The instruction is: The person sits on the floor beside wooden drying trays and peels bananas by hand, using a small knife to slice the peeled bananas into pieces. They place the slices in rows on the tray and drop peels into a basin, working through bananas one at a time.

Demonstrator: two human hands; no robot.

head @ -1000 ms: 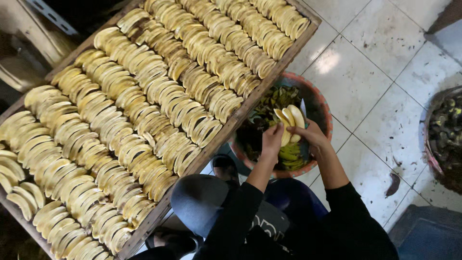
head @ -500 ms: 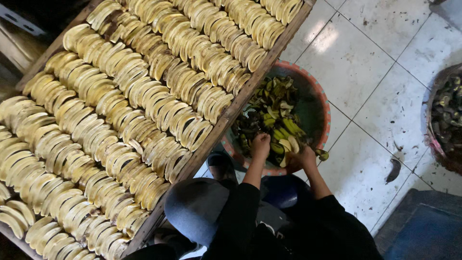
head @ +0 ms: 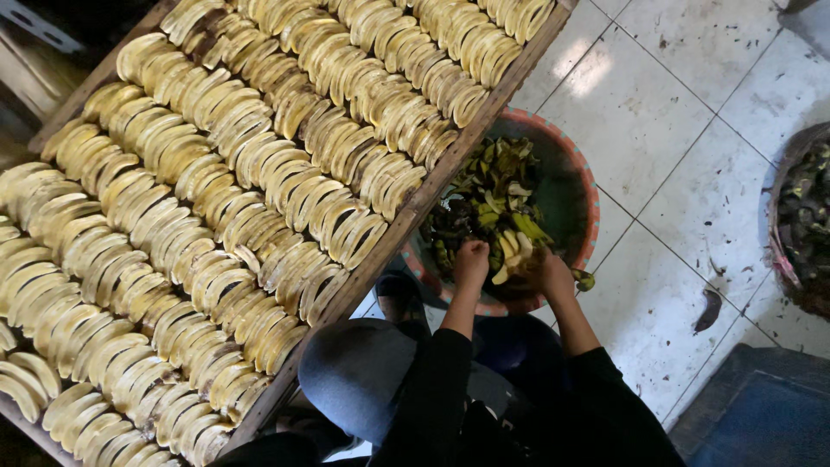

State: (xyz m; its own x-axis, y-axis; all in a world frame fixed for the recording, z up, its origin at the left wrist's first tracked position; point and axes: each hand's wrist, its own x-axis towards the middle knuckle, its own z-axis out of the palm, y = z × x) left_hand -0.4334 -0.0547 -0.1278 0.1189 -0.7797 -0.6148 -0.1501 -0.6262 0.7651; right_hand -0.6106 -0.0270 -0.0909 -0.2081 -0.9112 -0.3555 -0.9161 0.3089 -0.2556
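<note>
Both my hands reach into a round basin with an orange rim [head: 590, 186] on the floor, filled with green and dark banana peels [head: 493, 186]. My left hand [head: 471, 261] is closed at the near side of the pile, its contents hidden. My right hand [head: 546, 270] grips a few pale peeled bananas [head: 510, 251] low over the basin. To the left lies a big wooden tray [head: 437, 186] packed with rows of flattened yellow banana slices [head: 216, 199]. Black sleeves cover both my arms.
White tiled floor [head: 657, 121] littered with dark specks lies to the right. Another container of dark peels [head: 804, 225] sits at the right edge. A dark blue mat [head: 761, 415] is at the lower right. My knee in grey cloth [head: 354, 372] is beside the tray's edge.
My hands have dropped from holding peeled bananas up above the basin down into the near side of the peel pile. The view shifted a little to the right.
</note>
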